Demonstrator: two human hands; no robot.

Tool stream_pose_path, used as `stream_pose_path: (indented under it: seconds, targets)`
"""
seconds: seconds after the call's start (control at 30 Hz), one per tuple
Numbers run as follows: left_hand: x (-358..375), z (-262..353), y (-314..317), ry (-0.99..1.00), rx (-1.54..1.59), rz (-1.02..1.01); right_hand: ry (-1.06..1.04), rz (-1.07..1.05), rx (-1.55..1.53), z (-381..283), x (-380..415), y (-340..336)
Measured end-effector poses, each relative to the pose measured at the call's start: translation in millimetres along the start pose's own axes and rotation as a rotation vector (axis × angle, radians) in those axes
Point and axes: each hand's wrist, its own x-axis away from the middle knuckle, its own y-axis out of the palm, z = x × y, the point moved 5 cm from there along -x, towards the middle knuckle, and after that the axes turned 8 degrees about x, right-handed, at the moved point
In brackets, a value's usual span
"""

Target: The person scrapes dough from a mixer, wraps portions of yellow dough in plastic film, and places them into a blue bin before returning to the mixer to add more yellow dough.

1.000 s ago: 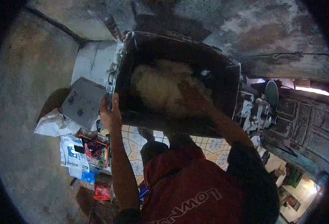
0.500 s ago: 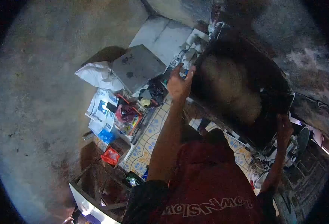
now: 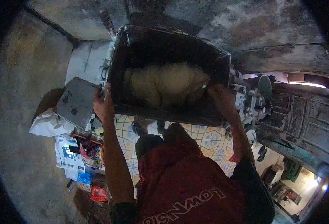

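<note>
A large dark open trough [image 3: 179,118] stands before me, with a pale beige, dough-like lump [image 3: 164,84] lying inside it. The lump looks blurred. My left hand [image 3: 104,105] is at the trough's left front corner, beside metal fittings [image 3: 105,71]. Its thumb and forefinger are spread apart, and nothing shows between them. My right hand [image 3: 224,99] reaches over the right front corner into the trough, close to the lump's right end. Its fingertips are lost in shadow, so whether they touch the lump cannot be made out.
Left of the trough lie a grey flat panel [image 3: 76,100], a white sack [image 3: 50,124], a printed bag [image 3: 69,155] and a red plastic bag [image 3: 98,194]. Metal machinery [image 3: 252,104] is fixed at the right end. Patterned tiles [image 3: 211,142] cover the floor; wooden panels [image 3: 302,115] stand at right.
My view has turned right, so the trough appears further left and more level. My right hand has moved from the trough's right corner to inside it. My left hand stays near the left corner.
</note>
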Motion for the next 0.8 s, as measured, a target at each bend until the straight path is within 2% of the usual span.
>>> stream_pose_path:
  seconds: [0.1, 0.2, 0.37, 0.47, 0.53, 0.57, 0.67, 0.73, 0.8]
  targets:
    - [4.3, -1.4, 0.3, 0.014, -0.1, 0.052, -0.063, -0.057, -0.054, -5.1, 0.1, 3.5]
    - [1.7, -3.1, 3.2, 0.006, 0.053, 0.022, -0.089, -0.109, -0.01, 1.8, -6.0, 27.1]
    - [4.6, 9.5, 0.7, 0.045, 0.054, 0.005, -0.199, -0.16, 0.087, 11.1, -16.8, 72.0]
    - [-1.5, -9.8, 7.2, 0.05, 0.229, 0.018, -0.245, -0.324, 0.109, -6.1, -26.2, 76.6]
    - [-3.6, -25.6, 8.7, 0.064, 0.27, 0.017, -0.225, -0.299, 0.161, -15.7, -36.0, 85.8]
    - [1.8, -5.6, 4.8, 0.078, 0.227, 0.009, -0.217, -0.286, 0.185, -20.2, -40.6, 92.2]
    - [0.9, 3.8, 0.9, 0.034, 0.049, 0.021, -0.432, -0.012, 0.263, -48.7, -50.4, 102.7]
    - [2.5, 1.5, 2.0, 0.006, -0.011, 0.022, -0.468, -0.002, 0.454, -52.1, -43.2, 124.6]
    - [2.5, 2.9, 1.5, 0.021, -0.002, 0.012, -0.449, -0.169, 0.547, -60.2, -52.3, 113.5]
